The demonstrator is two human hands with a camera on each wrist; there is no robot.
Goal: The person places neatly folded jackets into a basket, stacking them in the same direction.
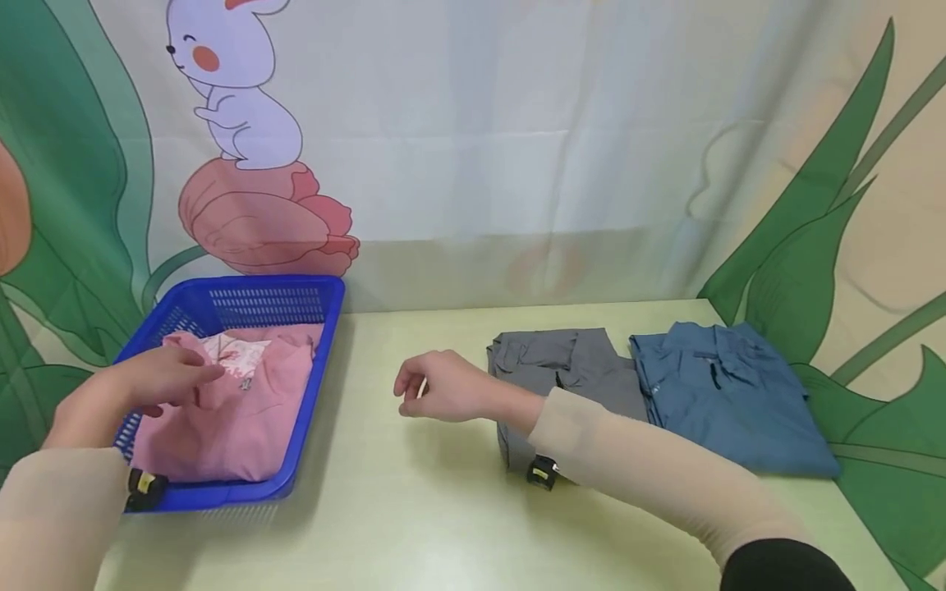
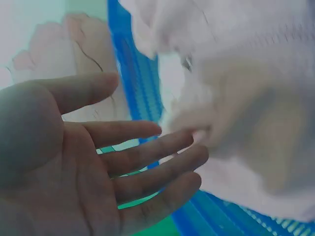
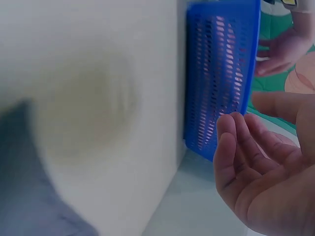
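Inside a blue plastic basket (image 1: 314, 394) lies a pink garment (image 1: 229, 435) with a white patterned patch near its collar. Over the garment hovers my left hand (image 1: 158, 379), its fingers extended and spread in the left wrist view, holding nothing; whether a fingertip touches the cloth I cannot tell. My right hand (image 1: 452, 387) is above the table, between the basket and a folded grey garment (image 1: 528, 382). Its fingers are loosely bent around no object, as the right wrist view also shows. The right forearm partly hides the grey garment.
To the right of the grey garment, a folded blue garment (image 1: 746, 410) lies near the edge of the pale table (image 1: 414, 509). A printed curtain (image 1: 473, 148) with a rabbit and plants hangs behind the table.
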